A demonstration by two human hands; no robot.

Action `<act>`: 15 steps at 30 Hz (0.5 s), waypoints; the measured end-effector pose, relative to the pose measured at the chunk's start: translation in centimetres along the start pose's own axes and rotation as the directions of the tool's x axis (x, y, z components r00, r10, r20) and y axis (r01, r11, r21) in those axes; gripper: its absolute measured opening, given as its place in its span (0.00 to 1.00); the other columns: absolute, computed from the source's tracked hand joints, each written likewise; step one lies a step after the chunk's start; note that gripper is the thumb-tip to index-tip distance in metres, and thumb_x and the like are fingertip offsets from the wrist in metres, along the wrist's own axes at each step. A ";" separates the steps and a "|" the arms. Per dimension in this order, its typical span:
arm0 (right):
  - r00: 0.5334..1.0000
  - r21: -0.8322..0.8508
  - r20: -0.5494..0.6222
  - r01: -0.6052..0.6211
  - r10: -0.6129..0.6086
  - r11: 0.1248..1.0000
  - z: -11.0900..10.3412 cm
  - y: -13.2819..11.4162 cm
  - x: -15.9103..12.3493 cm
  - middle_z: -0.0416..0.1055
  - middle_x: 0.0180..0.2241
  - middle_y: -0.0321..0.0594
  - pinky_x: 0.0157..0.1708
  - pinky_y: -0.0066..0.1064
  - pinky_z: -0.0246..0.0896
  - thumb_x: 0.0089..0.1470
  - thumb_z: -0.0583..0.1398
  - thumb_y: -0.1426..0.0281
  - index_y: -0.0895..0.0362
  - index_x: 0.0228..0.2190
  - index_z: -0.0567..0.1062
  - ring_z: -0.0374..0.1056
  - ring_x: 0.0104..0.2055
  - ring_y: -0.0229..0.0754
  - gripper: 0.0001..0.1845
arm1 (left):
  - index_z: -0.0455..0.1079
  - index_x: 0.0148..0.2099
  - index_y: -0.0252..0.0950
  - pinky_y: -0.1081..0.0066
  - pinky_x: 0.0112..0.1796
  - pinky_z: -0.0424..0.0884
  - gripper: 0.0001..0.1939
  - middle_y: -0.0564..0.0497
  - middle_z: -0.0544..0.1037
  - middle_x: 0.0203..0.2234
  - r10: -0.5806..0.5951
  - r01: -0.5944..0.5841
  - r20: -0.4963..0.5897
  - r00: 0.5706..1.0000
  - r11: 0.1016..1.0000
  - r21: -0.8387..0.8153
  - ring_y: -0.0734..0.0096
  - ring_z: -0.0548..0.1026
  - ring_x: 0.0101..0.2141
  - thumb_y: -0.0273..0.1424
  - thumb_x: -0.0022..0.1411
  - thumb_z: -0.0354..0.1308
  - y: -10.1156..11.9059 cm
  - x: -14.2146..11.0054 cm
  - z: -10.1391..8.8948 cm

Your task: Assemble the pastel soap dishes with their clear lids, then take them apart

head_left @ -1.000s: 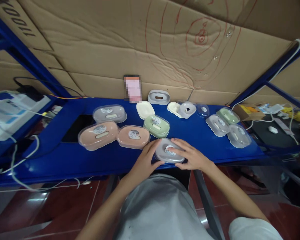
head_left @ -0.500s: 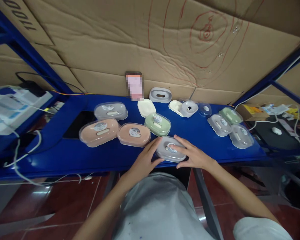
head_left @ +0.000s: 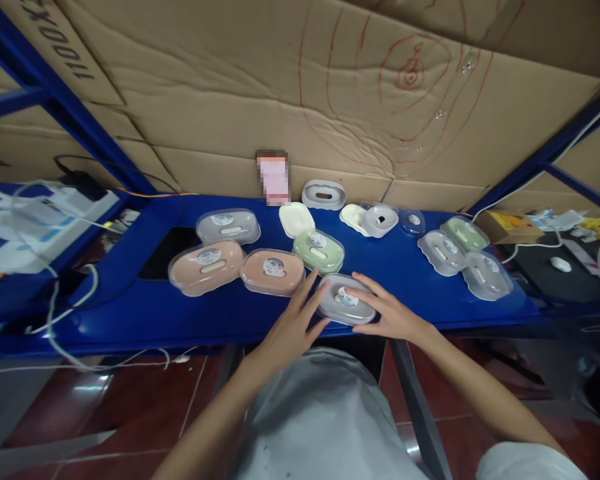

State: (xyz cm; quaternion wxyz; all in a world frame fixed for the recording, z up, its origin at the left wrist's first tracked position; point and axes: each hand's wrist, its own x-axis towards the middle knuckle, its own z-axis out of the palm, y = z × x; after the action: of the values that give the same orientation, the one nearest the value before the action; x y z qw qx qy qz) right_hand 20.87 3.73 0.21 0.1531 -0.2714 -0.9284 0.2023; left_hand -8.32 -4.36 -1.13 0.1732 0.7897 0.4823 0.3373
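A grey soap box (head_left: 336, 312) with a clear lid and a round sticker sits at the table's front edge, between my two hands. My left hand (head_left: 296, 327) is at its left end, index fingertip and thumb against the rim and the other fingers apart. Around its right end is my right hand (head_left: 387, 312), fingers over the lid and thumb low at the near side. Just behind it is a green soap box (head_left: 325, 261) with a clear lid. An orange soap box (head_left: 290, 279) lies to the left, close to my left fingers.
Another orange box (head_left: 193, 270) and a grey one (head_left: 247, 233) lie left. Lidded boxes (head_left: 437, 260) cluster right. Farther back are a cream tray (head_left: 296, 221), a grey shell (head_left: 323, 200), a loose clear lid (head_left: 413, 225) and a blurred phone-like thing (head_left: 274, 179). White cables (head_left: 55, 313) hang left.
The view has shifted slightly. My left fingers have spread a little and eased along the left end of the grey soap box. My right hand keeps its hold.
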 end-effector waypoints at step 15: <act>0.995 -0.323 -0.090 0.014 -0.045 0.946 -2.2 -2.7 8.1 0.46 0.77 0.50 0.74 0.64 0.44 0.69 0.61 0.54 0.46 0.75 0.53 0.42 0.79 0.60 0.41 | 0.66 0.72 0.43 0.26 0.61 0.58 0.26 0.35 0.58 0.74 -0.280 0.429 -0.330 0.901 0.682 0.592 0.33 0.62 0.69 0.41 0.77 0.50 -7.9 -3.1 -10.6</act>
State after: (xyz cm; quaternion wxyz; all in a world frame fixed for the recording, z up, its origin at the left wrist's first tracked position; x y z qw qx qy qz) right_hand 13.98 6.82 4.76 0.1544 -0.2884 -0.9444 0.0324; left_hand -21.81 -3.90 0.54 -0.1028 0.6496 0.7289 0.1901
